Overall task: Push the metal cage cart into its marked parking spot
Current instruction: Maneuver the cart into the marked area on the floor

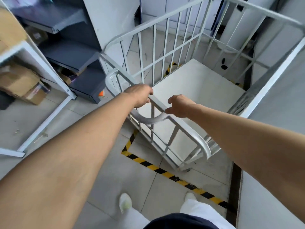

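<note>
The grey metal cage cart (166, 52) has barred sides and a white floor panel (198, 90). It stands right in front of me, inside a rectangle of yellow-and-black floor tape (165, 172). The tape's near line runs between the cart and my feet, and its left corner lies under the cart's near rail. My left hand (140, 96) is wrapped over the top rail of the near side. My right hand (179, 105) sits on the same rail a little to the right. Its thumb touches the bar and its fingers are curled but apart, not closed around it.
A white shelf rack (49, 68) with cardboard boxes (21, 83) stands at the left, beside a dark shelf unit (79, 63). A light wall (272, 187) flanks the right side and a round pillar (237, 27) stands beyond the cart. My white shoes (125, 202) are on the tiled floor.
</note>
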The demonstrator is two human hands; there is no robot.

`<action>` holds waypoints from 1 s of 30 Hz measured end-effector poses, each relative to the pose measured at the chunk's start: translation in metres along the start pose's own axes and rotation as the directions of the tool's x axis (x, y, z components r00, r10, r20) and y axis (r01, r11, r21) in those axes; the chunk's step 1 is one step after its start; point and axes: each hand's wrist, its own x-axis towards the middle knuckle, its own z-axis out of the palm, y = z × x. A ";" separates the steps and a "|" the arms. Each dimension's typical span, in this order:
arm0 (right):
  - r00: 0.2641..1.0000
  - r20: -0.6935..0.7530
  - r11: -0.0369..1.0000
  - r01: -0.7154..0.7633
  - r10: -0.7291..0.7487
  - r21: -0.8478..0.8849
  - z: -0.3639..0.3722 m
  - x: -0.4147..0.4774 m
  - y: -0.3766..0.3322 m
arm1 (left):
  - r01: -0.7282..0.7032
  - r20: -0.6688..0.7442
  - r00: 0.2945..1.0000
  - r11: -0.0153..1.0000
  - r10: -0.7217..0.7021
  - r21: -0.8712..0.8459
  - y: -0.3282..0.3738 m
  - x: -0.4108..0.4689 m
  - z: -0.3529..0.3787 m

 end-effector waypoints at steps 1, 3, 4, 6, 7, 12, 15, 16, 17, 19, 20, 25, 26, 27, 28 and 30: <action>1.000 -0.015 1.000 -0.009 0.009 0.008 0.000 0.006 -0.016 | -0.007 -0.008 1.000 1.000 0.007 0.001 -0.019 -0.002 -0.007; 0.999 -0.047 0.999 -0.023 0.024 0.030 0.001 0.021 -0.058 | -0.014 -0.014 1.000 1.000 0.015 0.018 -0.065 -0.007 -0.022; 0.998 -0.060 0.999 -0.028 0.030 0.042 0.002 0.027 -0.078 | -0.011 -0.010 1.000 1.000 0.012 0.026 -0.088 -0.008 -0.029; 0.996 -0.077 0.997 -0.045 0.050 0.061 0.002 0.039 -0.110 | -0.007 -0.004 1.000 1.000 0.007 0.022 -0.124 -0.008 -0.041; 0.995 -0.079 0.996 -0.058 0.063 0.064 0.002 0.046 -0.124 | -0.009 -0.001 1.000 1.000 0.010 0.018 -0.141 -0.004 -0.047; 0.987 -0.105 0.991 -0.113 0.120 0.065 -0.009 0.087 -0.168 | -0.070 0.015 0.997 0.997 0.070 0.025 -0.198 0.033 -0.071; 0.982 -0.120 0.987 -0.136 0.146 0.086 -0.019 0.127 -0.185 | -0.121 0.026 0.992 0.991 0.120 0.055 -0.224 0.069 -0.085; 0.981 -0.126 0.986 -0.137 0.148 0.096 -0.021 0.141 -0.191 | -0.130 0.026 0.991 0.989 0.129 0.065 -0.232 0.078 -0.089; 0.980 -0.129 0.985 -0.135 0.149 0.106 -0.024 0.158 -0.198 | -0.135 0.024 0.991 0.988 0.133 0.070 -0.243 0.090 -0.094; 0.980 -0.126 0.983 -0.136 0.151 0.121 -0.030 0.188 -0.213 | -0.129 0.024 0.992 0.989 0.128 0.070 -0.265 0.110 -0.107; 0.980 -0.121 0.982 -0.142 0.156 0.123 -0.032 0.201 -0.222 | -0.125 0.028 0.992 0.989 0.123 0.076 -0.276 0.120 -0.113; 0.977 -0.103 0.977 -0.177 0.189 0.120 -0.052 0.259 -0.257 | -0.153 0.052 0.988 0.983 0.149 0.098 -0.326 0.170 -0.144; 0.974 -0.102 0.974 -0.189 0.202 0.121 -0.056 0.268 -0.261 | -0.165 0.060 0.985 0.980 0.160 0.107 -0.331 0.179 -0.148; 0.969 -0.105 0.970 -0.208 0.222 0.127 -0.060 0.278 -0.265 | -0.184 0.070 0.982 0.976 0.177 0.118 -0.338 0.191 -0.153; 0.964 -0.110 0.964 -0.228 0.243 0.137 -0.064 0.288 -0.270 | -0.205 0.079 0.977 0.970 0.196 0.128 -0.343 0.203 -0.159; 0.948 -0.136 0.950 -0.263 0.287 0.167 -0.069 0.307 -0.280 | -0.258 0.091 0.965 0.955 0.246 0.150 -0.355 0.229 -0.169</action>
